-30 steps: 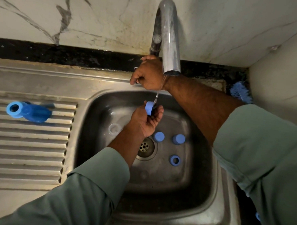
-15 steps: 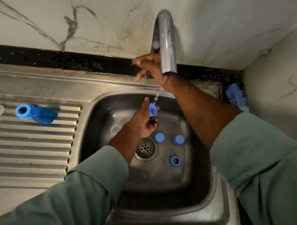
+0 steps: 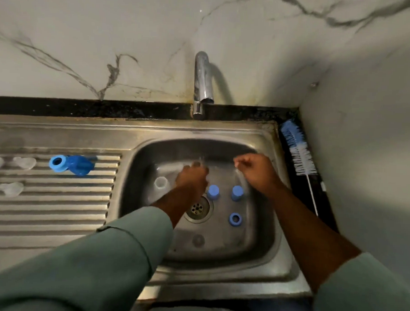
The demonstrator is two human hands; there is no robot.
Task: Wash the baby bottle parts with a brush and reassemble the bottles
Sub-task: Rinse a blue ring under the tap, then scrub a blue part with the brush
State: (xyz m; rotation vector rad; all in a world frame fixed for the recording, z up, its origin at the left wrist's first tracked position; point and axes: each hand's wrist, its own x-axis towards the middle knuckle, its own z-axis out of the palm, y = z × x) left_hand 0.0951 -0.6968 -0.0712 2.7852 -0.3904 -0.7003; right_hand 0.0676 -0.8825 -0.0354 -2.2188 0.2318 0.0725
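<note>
Marble wall and steel sink (image 3: 275,247) now show from further back. Right hand (image 3: 257,173) has left the tap (image 3: 202,84) and hangs over the basin, fingers loosely curled, its grip holding nothing. Left hand (image 3: 192,178) has dropped lower, back turned up; whether its grip keeps the blue cap I cannot tell. Two blue caps (image 3: 213,192) and a ring (image 3: 235,219) lie unmoved by the drain; the brush (image 3: 298,152) lies right of the sink.
</note>
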